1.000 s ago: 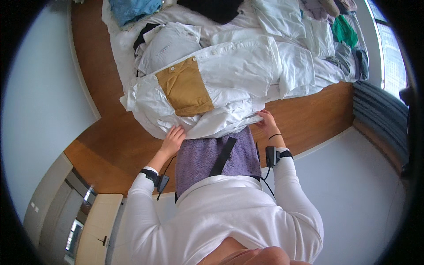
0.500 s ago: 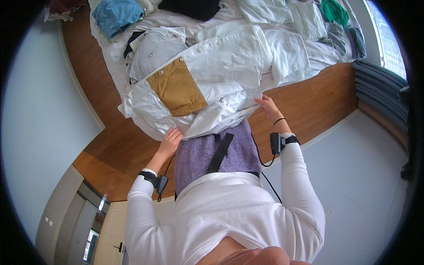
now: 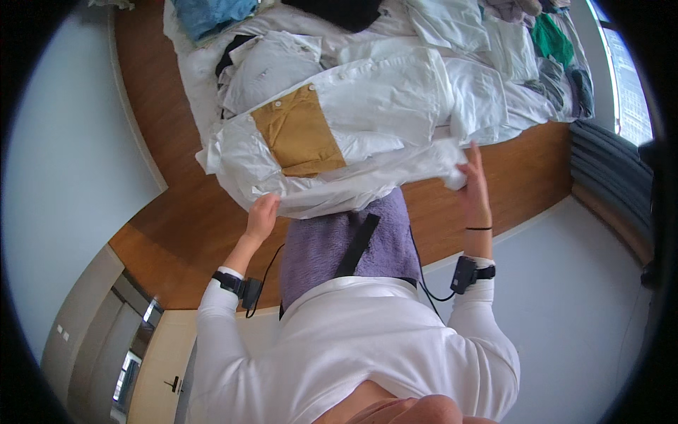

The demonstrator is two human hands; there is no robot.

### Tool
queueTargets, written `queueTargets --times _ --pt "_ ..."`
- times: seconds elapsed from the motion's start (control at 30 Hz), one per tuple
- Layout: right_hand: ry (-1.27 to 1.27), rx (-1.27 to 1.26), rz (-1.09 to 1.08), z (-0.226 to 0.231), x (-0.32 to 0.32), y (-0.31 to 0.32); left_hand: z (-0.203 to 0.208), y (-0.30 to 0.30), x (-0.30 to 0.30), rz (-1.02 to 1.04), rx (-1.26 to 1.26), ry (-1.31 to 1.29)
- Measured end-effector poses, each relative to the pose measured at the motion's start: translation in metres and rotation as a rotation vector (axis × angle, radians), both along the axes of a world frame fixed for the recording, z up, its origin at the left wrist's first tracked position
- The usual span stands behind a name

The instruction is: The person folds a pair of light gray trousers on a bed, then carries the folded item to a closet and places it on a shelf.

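A white button-front shirt point(image 3: 388, 92) with a mustard-brown panel point(image 3: 300, 134) lies spread along the near edge of the bed. Its near strip, which looks like a sleeve point(image 3: 381, 169), stretches between my two hands. My left hand point(image 3: 263, 214) is closed on the cloth at the shirt's near-left edge. Slightly raised off to the right, my right hand point(image 3: 474, 184) pinches the strip's other end, which is a little blurred; its index finger points upward. Small round buttons run along the shirt's far edge.
Beyond the shirt lie a light grey shirt point(image 3: 272, 74), blue clothing point(image 3: 212, 15), a black garment point(image 3: 339, 10), white garments point(image 3: 448, 25) and a green cloth point(image 3: 552, 40). Wooden floor point(image 3: 522, 159) borders the bed. A grey-blue curtain point(image 3: 611, 162) hangs by the window at right.
My right hand has moved right and lifted, drawing the sleeve-like strip out long and straight. My left hand has shifted slightly left and gripped the cloth more tightly. The view has tilted a little.
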State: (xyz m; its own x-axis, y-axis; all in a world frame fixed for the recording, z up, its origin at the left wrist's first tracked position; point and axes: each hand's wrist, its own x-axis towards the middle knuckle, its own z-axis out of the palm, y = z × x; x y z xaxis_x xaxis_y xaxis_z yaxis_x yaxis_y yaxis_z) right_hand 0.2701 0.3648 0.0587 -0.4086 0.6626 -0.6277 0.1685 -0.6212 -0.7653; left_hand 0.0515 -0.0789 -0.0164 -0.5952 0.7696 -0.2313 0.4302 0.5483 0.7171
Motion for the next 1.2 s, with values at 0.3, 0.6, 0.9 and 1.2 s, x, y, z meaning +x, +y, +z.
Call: queueTargets --times 0.3,0.6,0.9,1.2 --pt "0.133 0.197 0.560 -0.028 -0.139 0.071 -0.037 0.039 -0.105 0.415 0.024 -0.429" --pt "-0.111 0.200 0.229 -0.120 -0.189 0.106 -0.045 -0.013 -0.110 0.168 -0.170 -0.848" --pt "-0.139 0.218 0.231 -0.143 -0.197 0.100 -0.076 -0.010 -0.127 0.292 -0.347 -0.223" --pt "-0.516 1.569 1.142 -0.110 -0.172 0.002 -0.049 0.051 -0.036 -0.117 -0.075 0.530"
